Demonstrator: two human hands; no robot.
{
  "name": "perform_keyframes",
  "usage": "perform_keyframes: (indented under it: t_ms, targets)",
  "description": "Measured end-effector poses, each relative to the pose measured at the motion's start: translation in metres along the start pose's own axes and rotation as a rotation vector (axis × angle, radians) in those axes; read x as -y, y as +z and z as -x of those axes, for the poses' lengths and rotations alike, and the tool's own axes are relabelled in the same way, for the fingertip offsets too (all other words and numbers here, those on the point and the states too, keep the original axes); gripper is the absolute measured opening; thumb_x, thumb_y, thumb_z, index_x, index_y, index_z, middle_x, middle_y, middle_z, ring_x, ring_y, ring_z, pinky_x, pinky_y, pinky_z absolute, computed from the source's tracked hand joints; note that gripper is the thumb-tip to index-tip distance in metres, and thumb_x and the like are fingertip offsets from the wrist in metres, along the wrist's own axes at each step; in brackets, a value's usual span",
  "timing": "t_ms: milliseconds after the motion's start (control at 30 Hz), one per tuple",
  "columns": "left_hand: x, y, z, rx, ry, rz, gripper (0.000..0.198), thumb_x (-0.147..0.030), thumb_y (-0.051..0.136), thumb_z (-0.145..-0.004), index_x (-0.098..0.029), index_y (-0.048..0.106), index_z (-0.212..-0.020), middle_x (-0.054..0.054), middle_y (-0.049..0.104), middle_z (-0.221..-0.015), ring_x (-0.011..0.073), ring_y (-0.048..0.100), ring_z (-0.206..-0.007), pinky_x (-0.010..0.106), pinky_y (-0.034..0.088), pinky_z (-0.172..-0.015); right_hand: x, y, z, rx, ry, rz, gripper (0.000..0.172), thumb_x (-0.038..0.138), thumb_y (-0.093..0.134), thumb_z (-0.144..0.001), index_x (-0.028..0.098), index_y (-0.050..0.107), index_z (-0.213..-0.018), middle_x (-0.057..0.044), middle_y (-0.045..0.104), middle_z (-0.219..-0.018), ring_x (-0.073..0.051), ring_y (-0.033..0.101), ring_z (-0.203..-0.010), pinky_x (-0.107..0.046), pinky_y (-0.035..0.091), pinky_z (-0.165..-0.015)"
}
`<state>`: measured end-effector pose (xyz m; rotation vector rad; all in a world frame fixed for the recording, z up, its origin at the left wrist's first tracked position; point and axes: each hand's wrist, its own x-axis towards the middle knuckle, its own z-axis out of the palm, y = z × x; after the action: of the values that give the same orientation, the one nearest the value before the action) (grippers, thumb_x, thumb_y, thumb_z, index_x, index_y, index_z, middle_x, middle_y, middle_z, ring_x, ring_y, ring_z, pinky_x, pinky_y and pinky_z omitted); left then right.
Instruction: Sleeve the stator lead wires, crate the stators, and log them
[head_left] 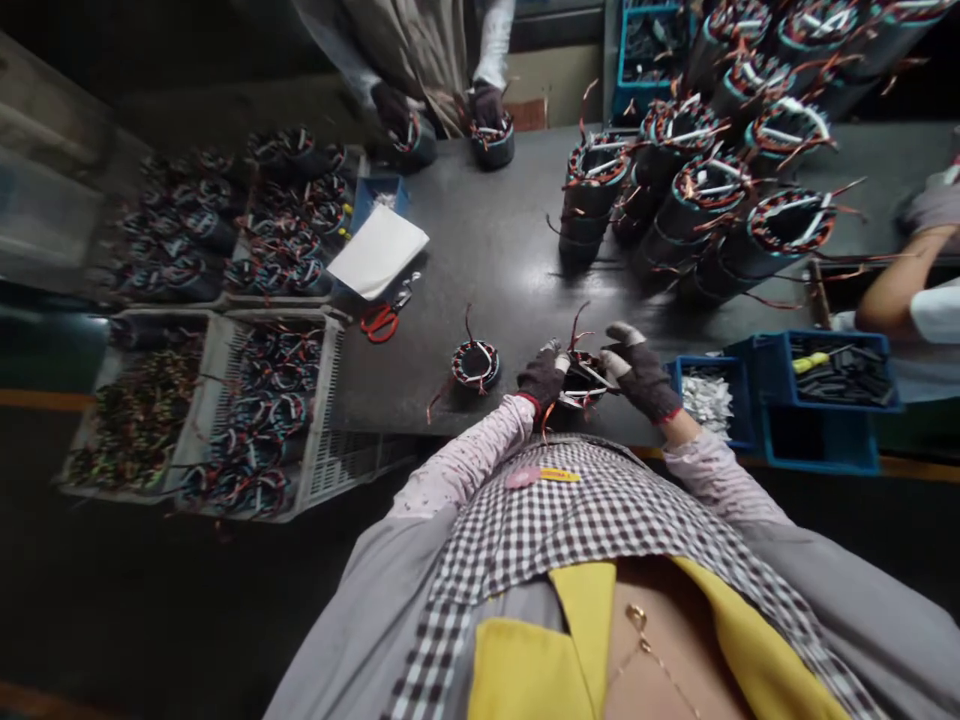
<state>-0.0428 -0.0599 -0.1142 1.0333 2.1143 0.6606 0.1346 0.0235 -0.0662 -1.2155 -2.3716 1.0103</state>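
Both my hands wear dark gloves with the fingertips cut off. My left hand (541, 378) is closed on the left side of a small round motor stator (583, 379) with copper windings and red wires, at the near edge of the dark table (495, 250). My right hand (639, 372) grips the stator's right side, with fingers pinched on a thin white strip across its top. A second stator (475, 364) lies on the table just left of my left hand, untouched.
Stacks of larger stators (705, 190) crowd the far right. Red-handled scissors (381, 322) and a white paper pad (377, 252) lie at the left. Crates of stators (247, 420) stand left of the table. Blue bins (821, 400) sit at right. Another person's gloved hands (487, 105) work opposite; an arm (900, 290) reaches in at right.
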Motion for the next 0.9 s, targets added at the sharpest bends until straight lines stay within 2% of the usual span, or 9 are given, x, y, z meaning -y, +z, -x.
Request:
perform_keyframes:
  t_ms: [67, 167, 233, 333, 433, 567, 733, 800, 900]
  targets:
    - [0.0, 0.004, 0.0, -0.044, 0.019, 0.04, 0.041, -0.025, 0.053, -0.12, -0.016, 0.07, -0.157, 0.014, 0.07, -0.163, 0.0269, 0.062, -0.156, 0.037, 0.043, -0.136, 0.005, -0.005, 0.006, 0.006, 0.109, 0.177, 0.039, 0.042, 0.062, -0.108, 0.016, 0.078, -0.134, -0.021, 0.078, -0.127, -0.034, 0.072, -0.114, -0.042, 0.053, -0.097]
    - [0.0, 0.007, 0.001, -0.065, 0.026, 0.083, 0.039, -0.023, 0.052, -0.122, -0.014, 0.07, -0.154, 0.016, 0.07, -0.162, 0.028, 0.061, -0.157, 0.038, 0.043, -0.136, 0.031, -0.004, 0.008, 0.219, 0.102, 0.469, 0.046, 0.05, 0.056, -0.112, 0.016, 0.082, -0.126, -0.025, 0.077, -0.127, -0.038, 0.069, -0.116, -0.045, 0.046, -0.098]
    - [0.0, 0.007, 0.001, -0.066, 0.006, 0.087, 0.037, -0.022, 0.054, -0.121, -0.013, 0.072, -0.152, 0.017, 0.069, -0.164, 0.0286, 0.061, -0.158, 0.038, 0.043, -0.136, 0.049, 0.002, 0.004, 0.305, 0.063, 0.554, 0.049, 0.045, 0.045, -0.115, 0.014, 0.081, -0.131, -0.027, 0.074, -0.131, -0.038, 0.066, -0.118, -0.046, 0.043, -0.1]
    - [0.001, 0.007, 0.001, -0.073, -0.024, 0.064, 0.037, -0.024, 0.057, -0.12, -0.014, 0.073, -0.152, 0.015, 0.069, -0.164, 0.0293, 0.062, -0.157, 0.04, 0.045, -0.136, 0.062, 0.012, -0.003, 0.292, 0.016, 0.591, 0.051, 0.034, 0.036, -0.116, 0.012, 0.078, -0.133, -0.029, 0.072, -0.132, -0.037, 0.062, -0.12, -0.046, 0.038, -0.102]
    - [0.003, 0.008, 0.001, -0.094, -0.037, 0.035, 0.041, -0.029, 0.057, -0.119, -0.019, 0.073, -0.156, 0.012, 0.073, -0.16, 0.0279, 0.066, -0.154, 0.04, 0.051, -0.133, 0.058, 0.016, -0.01, 0.282, 0.002, 0.586, 0.051, 0.033, 0.034, -0.117, 0.013, 0.078, -0.134, -0.028, 0.073, -0.132, -0.034, 0.06, -0.116, -0.044, 0.036, -0.098]
    - [0.002, 0.007, -0.001, -0.081, -0.022, 0.005, 0.043, -0.03, 0.056, -0.119, -0.019, 0.074, -0.156, 0.012, 0.07, -0.163, 0.0278, 0.065, -0.155, 0.041, 0.05, -0.134, 0.05, 0.009, -0.014, 0.356, -0.087, 0.587, 0.046, 0.034, 0.044, -0.116, 0.014, 0.083, -0.125, -0.024, 0.077, -0.127, -0.031, 0.063, -0.11, -0.041, 0.037, -0.092]
    - [0.003, 0.011, -0.006, -0.051, -0.01, -0.008, 0.042, -0.029, 0.055, -0.118, -0.02, 0.075, -0.155, 0.012, 0.072, -0.16, 0.0289, 0.067, -0.153, 0.042, 0.051, -0.133, 0.034, 0.002, -0.02, 0.36, -0.192, 0.464, 0.034, 0.032, 0.059, -0.108, 0.013, 0.088, -0.108, -0.019, 0.082, -0.112, -0.031, 0.07, -0.107, -0.04, 0.046, -0.095]
    - [0.008, 0.013, -0.008, -0.05, 0.043, -0.036, 0.041, -0.028, 0.054, -0.118, -0.018, 0.076, -0.152, 0.014, 0.074, -0.158, 0.0299, 0.068, -0.151, 0.044, 0.052, -0.133, 0.023, 0.003, -0.021, 0.306, -0.15, 0.283, 0.035, 0.029, 0.055, -0.109, 0.016, 0.087, -0.112, -0.015, 0.083, -0.114, -0.027, 0.073, -0.107, -0.036, 0.052, -0.097]
    - [0.013, 0.006, -0.007, -0.08, 0.24, -0.104, 0.042, -0.026, 0.056, -0.116, -0.014, 0.074, -0.152, 0.018, 0.074, -0.156, 0.0308, 0.067, -0.151, 0.047, 0.051, -0.134, 0.008, 0.006, -0.018, 0.203, -0.062, 0.157, 0.04, 0.031, 0.063, -0.105, 0.019, 0.08, -0.139, -0.014, 0.081, -0.136, -0.028, 0.074, -0.121, -0.039, 0.056, -0.108]
